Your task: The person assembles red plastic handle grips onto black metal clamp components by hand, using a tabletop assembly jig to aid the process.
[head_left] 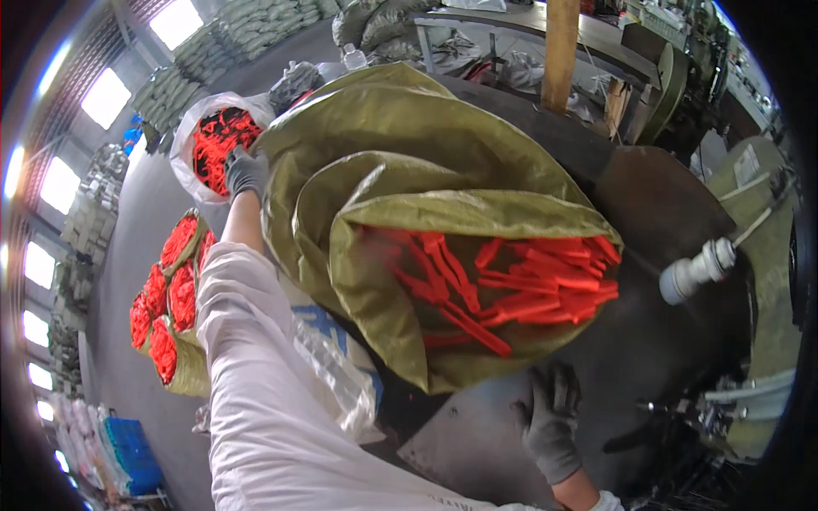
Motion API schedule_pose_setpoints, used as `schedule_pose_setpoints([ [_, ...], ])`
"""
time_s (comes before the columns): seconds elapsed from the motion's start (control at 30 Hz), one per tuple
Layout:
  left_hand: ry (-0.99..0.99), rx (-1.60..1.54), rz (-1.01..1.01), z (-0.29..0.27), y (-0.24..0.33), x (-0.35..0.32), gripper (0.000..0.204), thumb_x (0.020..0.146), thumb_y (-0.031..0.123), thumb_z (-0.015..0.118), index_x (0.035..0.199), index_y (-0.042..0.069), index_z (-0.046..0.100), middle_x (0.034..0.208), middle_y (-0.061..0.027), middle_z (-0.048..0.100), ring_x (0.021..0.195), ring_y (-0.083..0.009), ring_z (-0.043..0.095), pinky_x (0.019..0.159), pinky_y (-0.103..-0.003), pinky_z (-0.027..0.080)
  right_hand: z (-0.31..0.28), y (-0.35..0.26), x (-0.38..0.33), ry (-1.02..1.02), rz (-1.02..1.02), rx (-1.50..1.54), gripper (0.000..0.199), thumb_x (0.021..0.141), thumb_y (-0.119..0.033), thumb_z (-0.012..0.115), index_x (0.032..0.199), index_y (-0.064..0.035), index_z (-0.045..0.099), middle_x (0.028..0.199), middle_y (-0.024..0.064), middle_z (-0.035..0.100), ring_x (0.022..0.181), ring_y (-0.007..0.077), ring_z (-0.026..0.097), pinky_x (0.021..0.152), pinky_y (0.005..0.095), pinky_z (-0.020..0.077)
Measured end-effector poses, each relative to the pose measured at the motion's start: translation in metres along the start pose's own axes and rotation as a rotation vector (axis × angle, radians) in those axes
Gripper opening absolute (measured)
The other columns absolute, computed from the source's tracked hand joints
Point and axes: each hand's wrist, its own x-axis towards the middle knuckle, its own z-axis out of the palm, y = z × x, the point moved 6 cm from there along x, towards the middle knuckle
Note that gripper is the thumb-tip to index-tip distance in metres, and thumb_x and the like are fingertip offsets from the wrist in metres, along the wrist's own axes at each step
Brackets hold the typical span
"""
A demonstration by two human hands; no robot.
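My left hand [244, 173], in a grey glove, reaches out to a white bag [181, 152] filled with tangled red and black pieces [220, 140]. Its fingertips are among the pieces, so their grip is hidden. A large olive-green woven sack [375, 315] gapes in front of me. Long, flat red plastic strips [541, 281] lie loose inside its mouth. Below the sack's right side, my right hand [552, 430], also gloved in grey, has its fingers spread with nothing in them. It is over or on a dark, flat metal surface [469, 434]; contact is unclear.
Several woven sacks packed with red pieces [175, 294] stand at the left. A clear plastic bag [336, 375] lies beside my left sleeve. Machinery with a white cylindrical fitting [699, 271] borders the right. A wooden post [560, 55] rises behind the big sack; stacked sacks [256, 38] line the back.
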Motion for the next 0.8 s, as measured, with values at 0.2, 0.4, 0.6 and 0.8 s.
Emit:
schedule_pose_setpoints([
  [0.2,-0.110,-0.114,0.023,0.064,-0.057,0.104,0.067,0.099,0.056,0.044,0.138,0.003,0.057,0.143,-0.0296,0.056,0.128,-0.0488,0.056,0.105,-0.053,0.047,0.010,-0.008,0.023,-0.106,-0.005,0.012,0.062,0.086,-0.038,0.069,0.138,-0.0058,0.057,0.147,0.0253,0.041,0.136,0.0493,0.040,0.111,0.0652,0.0333],
  [0.4,-0.096,-0.087,0.119,0.096,-0.023,0.074,0.040,0.099,0.038,0.049,0.123,0.011,0.067,0.115,-0.0270,0.070,0.111,-0.0458,0.066,0.093,-0.053,0.052,0.014,-0.011,0.033,-0.152,0.036,-0.033,0.065,0.084,-0.035,0.071,0.140,-0.0053,0.056,0.147,0.0249,0.042,0.136,0.0483,0.040,0.112,0.0652,0.0325],
  [0.6,-0.201,-0.155,0.416,0.006,0.026,0.051,0.033,0.094,0.030,0.056,0.111,0.008,0.072,0.105,-0.0273,0.071,0.103,-0.0415,0.070,0.087,-0.049,0.054,-0.001,-0.009,0.016,-0.053,-0.003,0.045,0.064,0.085,-0.036,0.072,0.139,-0.0063,0.058,0.149,0.0251,0.044,0.139,0.0459,0.042,0.116,0.0621,0.0322],
  [0.8,-0.246,-0.751,0.836,-0.100,0.230,-0.056,0.033,0.103,0.008,0.044,0.129,0.001,0.062,0.120,-0.0212,0.065,0.113,-0.0396,0.061,0.104,-0.044,0.046,0.007,0.022,-0.004,0.037,0.050,0.078,0.082,0.085,-0.043,0.075,0.150,-0.0051,0.044,0.148,0.0244,0.044,0.137,0.0440,0.044,0.114,0.0570,0.0369],
])
